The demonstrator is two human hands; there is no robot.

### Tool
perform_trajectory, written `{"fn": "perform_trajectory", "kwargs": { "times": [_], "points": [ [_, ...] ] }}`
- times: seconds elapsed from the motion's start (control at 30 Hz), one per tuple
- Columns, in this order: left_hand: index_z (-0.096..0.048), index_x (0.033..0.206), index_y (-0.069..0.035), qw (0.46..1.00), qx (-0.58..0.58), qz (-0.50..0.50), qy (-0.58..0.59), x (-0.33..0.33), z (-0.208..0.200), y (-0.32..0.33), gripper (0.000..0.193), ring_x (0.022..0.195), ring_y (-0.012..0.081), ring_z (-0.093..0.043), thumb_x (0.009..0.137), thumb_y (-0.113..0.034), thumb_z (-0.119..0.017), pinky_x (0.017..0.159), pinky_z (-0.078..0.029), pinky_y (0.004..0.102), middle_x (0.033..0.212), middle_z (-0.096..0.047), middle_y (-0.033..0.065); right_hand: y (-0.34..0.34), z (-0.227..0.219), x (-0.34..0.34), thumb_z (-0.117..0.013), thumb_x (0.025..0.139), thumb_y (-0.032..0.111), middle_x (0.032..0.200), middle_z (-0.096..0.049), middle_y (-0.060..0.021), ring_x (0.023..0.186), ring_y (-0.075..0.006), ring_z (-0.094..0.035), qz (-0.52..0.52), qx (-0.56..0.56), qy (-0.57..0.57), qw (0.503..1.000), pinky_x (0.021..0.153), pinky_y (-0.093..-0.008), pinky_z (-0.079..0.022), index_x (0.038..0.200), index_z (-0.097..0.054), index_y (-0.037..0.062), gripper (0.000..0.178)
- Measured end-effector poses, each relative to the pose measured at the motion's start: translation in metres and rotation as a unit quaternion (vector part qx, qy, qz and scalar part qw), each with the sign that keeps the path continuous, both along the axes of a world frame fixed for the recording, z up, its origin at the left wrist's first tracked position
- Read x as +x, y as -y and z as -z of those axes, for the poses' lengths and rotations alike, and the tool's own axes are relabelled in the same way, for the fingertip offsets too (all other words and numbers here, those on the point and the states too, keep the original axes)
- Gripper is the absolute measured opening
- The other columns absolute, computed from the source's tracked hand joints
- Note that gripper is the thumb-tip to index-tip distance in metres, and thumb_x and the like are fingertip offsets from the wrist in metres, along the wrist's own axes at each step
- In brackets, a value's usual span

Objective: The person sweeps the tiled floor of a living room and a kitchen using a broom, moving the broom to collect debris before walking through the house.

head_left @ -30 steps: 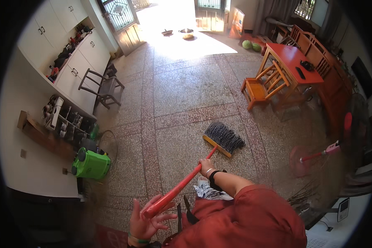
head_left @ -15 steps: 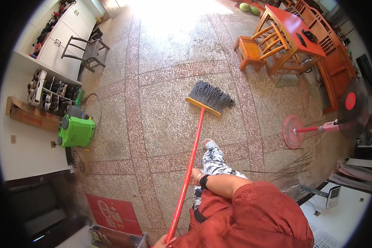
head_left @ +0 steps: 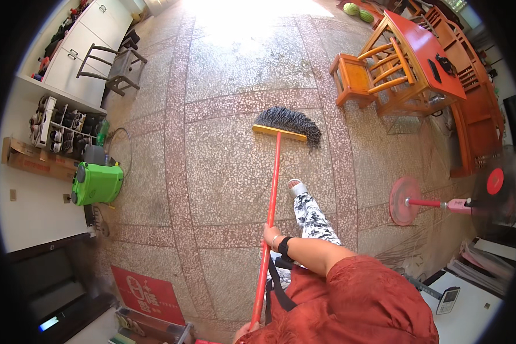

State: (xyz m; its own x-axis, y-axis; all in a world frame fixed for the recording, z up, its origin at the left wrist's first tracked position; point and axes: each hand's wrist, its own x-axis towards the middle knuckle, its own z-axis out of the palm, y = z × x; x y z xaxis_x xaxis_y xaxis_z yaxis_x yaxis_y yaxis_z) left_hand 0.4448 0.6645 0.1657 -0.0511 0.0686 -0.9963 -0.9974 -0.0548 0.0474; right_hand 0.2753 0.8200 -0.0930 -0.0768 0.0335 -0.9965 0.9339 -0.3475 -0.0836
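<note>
A mop with a long red handle, a yellow bar and dark grey strands [head_left: 289,119] lies head-down on the speckled stone floor ahead of me. The strands fan out past the bar and droop at its right end. My right hand [head_left: 271,235], with a dark watch band and a bangle at the wrist, is wrapped round the handle at about mid-length. Lower down, my left hand [head_left: 245,331] grips the handle near its upper end, partly cut off by the picture's bottom edge. My sandalled foot [head_left: 296,187] is to the right of the handle.
A green tank sprayer [head_left: 97,183] and a dark chair [head_left: 120,69] stand on the left. At right are an orange wooden stool [head_left: 352,74], a red-topped table [head_left: 415,49] and a standing fan with a pink base [head_left: 405,200]. A red sign board [head_left: 146,293] is lower left.
The mop head has moved slightly farther away and turned, its bar now more level. My foot has come forward, and my right hand has shifted a little up in the picture.
</note>
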Motion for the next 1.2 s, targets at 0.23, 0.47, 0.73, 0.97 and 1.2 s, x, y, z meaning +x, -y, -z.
{"fn": "perform_trajectory", "kwargs": {
  "times": [0.23, 0.47, 0.73, 0.97, 1.2],
  "points": [
    [-0.050, 0.097, -0.011, 0.986, -0.014, 0.162, -0.019, -0.131, -0.004, -0.061, 0.034, 0.036, 0.0045, -0.034, 0.078, -0.038, -0.047, 0.032, -0.027, 0.0169, 0.050, -0.038, -0.0057, -0.058, -0.003, -0.116, -0.035, 0.080, 0.041, 0.065, -0.046, -0.0128, 0.050, -0.0263, -0.050, 0.009, -0.064, -0.031, 0.997, 0.045, -0.0444, -0.047, 0.094, -0.036, 0.0065, 0.037],
    [-0.043, 0.101, -0.006, 0.997, 0.057, 0.045, -0.005, -0.223, 0.000, -0.121, 0.037, 0.048, 0.0134, -0.049, 0.079, -0.036, -0.044, 0.036, -0.038, 0.0212, 0.063, -0.049, 0.0074, -0.122, 0.005, -0.224, -0.035, 0.080, 0.042, 0.062, -0.044, -0.0116, 0.047, -0.0255, -0.047, 0.024, -0.070, -0.080, 0.994, 0.046, -0.0459, -0.046, 0.089, -0.035, 0.0062, 0.037],
    [-0.043, 0.083, -0.007, 0.986, 0.066, -0.062, -0.143, -0.286, 0.029, -0.164, 0.010, 0.038, 0.0048, -0.033, 0.079, -0.016, -0.048, 0.031, -0.025, 0.0168, 0.053, -0.038, -0.0004, -0.150, 0.032, -0.324, -0.034, 0.081, 0.039, 0.062, -0.043, -0.0074, 0.048, -0.0195, -0.048, -0.026, -0.010, -0.109, 0.994, 0.045, -0.0401, -0.047, 0.092, -0.037, 0.0063, 0.035],
    [-0.042, 0.088, -0.008, 0.980, 0.084, -0.125, -0.131, -0.253, 0.036, -0.165, 0.011, 0.039, 0.0052, -0.032, 0.081, -0.016, -0.044, 0.034, -0.025, 0.0158, 0.054, -0.036, -0.0003, -0.125, 0.047, -0.314, -0.039, 0.080, 0.028, 0.065, -0.052, -0.0125, 0.050, -0.0226, -0.052, -0.062, 0.038, -0.096, 0.993, 0.042, -0.0350, -0.044, 0.090, -0.048, 0.0004, 0.031],
    [-0.038, 0.089, -0.010, 0.972, 0.098, -0.199, -0.083, -0.179, 0.015, -0.158, 0.011, 0.041, 0.0069, -0.033, 0.082, -0.018, -0.043, 0.036, -0.027, 0.0167, 0.054, -0.034, -0.0002, -0.093, 0.022, -0.243, -0.038, 0.080, 0.029, 0.066, -0.053, -0.0128, 0.051, -0.0236, -0.053, -0.196, -0.020, -0.146, 0.970, 0.044, -0.0359, -0.045, 0.090, -0.048, -0.0019, 0.034]
  ]
}}
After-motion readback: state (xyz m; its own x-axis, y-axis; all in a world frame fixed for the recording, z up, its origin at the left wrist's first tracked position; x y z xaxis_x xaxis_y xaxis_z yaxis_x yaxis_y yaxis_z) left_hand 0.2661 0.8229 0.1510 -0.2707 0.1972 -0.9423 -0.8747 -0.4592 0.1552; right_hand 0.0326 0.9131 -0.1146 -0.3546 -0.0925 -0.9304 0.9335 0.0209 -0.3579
